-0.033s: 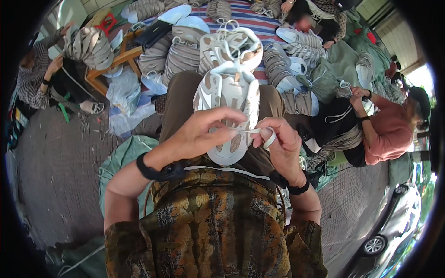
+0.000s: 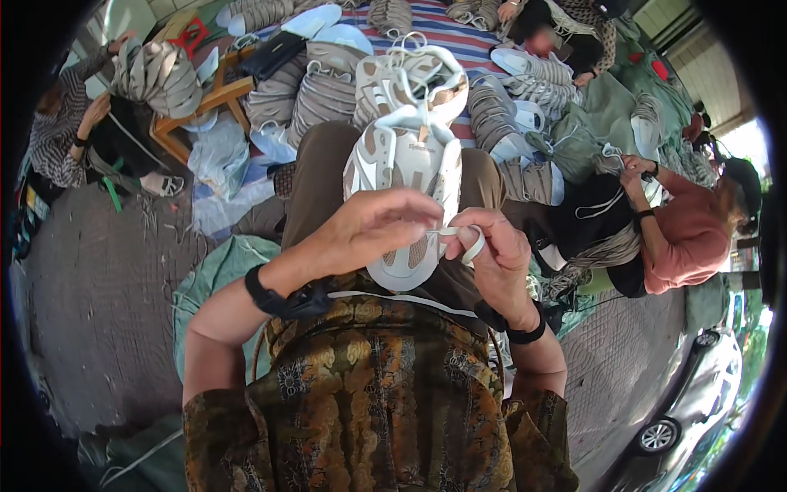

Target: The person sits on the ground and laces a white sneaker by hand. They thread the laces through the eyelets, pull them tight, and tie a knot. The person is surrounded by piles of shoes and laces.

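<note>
Two bare hands are working over one white-and-beige sneaker [image 2: 416,168], which is resting on the person's lap [image 2: 314,184], its toe pointing toward the person's belly. Just right of the sneaker's forefoot, the right hand [image 2: 502,256] is keeping its grip closed: thumb and forefinger are pinching a flat white lace [image 2: 448,231], which is looping around the thumb. The left hand [image 2: 361,234] is arching over the sneaker's forefoot, its fingers curving and its thumb tip lying by the lace's far end; whether its grip is pinching that end or merely lying against it, I cannot tell.

Handling the lace well is, in my judgement, depending on a light fingertip pinch, with the flat band lying untwisted. The loop around the right thumb is risking a snag under tension, so easing it loose first is making sense. Since neither hand is clearly holding the sneaker, the thighs are doing the bracing, and sitting steady is mattering.

A second sneaker [image 2: 377,97] is lying just beyond the first. Bundled sneakers [image 2: 328,102] are standing beyond it to the left, and a co-worker in a pink top [image 2: 689,246] is sitting well to its right, hands busy.
</note>
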### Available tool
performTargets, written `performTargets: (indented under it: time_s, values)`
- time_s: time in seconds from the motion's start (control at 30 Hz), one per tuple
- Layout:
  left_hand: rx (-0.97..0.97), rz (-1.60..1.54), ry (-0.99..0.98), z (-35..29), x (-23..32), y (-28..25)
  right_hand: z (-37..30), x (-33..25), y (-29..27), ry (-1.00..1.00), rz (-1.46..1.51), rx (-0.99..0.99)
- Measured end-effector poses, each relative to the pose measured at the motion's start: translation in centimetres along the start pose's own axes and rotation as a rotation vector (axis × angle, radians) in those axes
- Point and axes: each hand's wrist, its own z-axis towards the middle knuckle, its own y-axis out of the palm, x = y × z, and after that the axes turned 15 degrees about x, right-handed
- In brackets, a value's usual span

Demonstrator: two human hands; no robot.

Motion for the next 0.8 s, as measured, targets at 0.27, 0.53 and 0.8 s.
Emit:
performTargets:
  time_s: [0.27,0.53,0.8]
  values:
    - [0.024,-0.078,-0.249,-1.5,-2.6,-0.9,-1.3,1.6,1.5,-0.018,-0.121,-0.05]
    - [0.115,0.01,-0.096,-2.9,-3.3,0.1,-1.6,1.7,1.8,-0.086,-0.244,-0.158]
    - [0.138,0.146,-0.078,-3.3,-3.3,-0.3,-1.6,1.8,2.6,-0.119,-0.285,-0.106]
